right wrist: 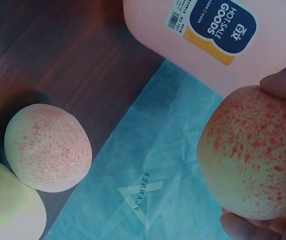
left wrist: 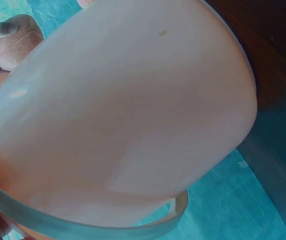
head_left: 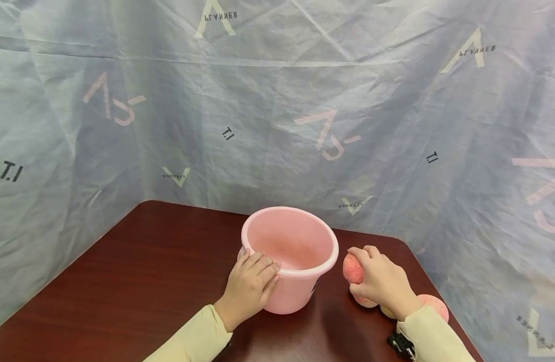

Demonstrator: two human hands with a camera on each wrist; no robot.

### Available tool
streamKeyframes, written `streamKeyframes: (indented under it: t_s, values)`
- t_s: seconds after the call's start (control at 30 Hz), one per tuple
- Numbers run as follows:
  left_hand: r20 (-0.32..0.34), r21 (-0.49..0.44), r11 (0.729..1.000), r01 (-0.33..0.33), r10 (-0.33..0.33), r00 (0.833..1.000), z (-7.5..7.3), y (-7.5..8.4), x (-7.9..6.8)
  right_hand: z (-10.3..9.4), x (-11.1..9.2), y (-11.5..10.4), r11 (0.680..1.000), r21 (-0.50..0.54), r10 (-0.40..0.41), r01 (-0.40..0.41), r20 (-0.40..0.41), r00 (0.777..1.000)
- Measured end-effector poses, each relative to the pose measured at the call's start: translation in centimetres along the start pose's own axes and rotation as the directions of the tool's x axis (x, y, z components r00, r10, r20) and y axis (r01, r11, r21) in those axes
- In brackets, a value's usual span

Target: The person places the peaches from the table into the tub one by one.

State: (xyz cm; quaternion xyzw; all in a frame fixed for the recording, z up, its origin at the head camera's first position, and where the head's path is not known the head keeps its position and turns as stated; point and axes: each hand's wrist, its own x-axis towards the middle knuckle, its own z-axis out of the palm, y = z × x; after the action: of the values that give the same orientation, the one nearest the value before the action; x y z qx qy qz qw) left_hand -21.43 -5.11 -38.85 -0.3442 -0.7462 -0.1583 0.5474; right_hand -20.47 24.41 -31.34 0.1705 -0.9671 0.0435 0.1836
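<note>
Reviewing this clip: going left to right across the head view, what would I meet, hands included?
Left hand, pink bucket, held peach, right hand, peach at far right.

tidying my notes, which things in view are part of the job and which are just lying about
In the job:
- pink bucket, left hand on its rim
- peach held in right hand
- probably the other fruits nearby

Just there:
- table
- printed cloth behind
</note>
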Motion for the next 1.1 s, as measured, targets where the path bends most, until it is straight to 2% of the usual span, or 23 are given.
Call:
streamKeyframes:
  t_s: [0.4,1.1]
  values:
    - [-0.019,-0.003,1.000,-0.008,0.008,1.000,0.18,-0.01,0.11,-0.06,0.05,-0.14,1.000,-0.020,-0.008,0.007,-0.051,0.999]
    - [-0.017,-0.003,1.000,0.000,0.000,1.000,0.10,0.00,0.08,-0.47,0.21,-0.32,1.000,-0.012,0.000,0.000,-0.023,1.000]
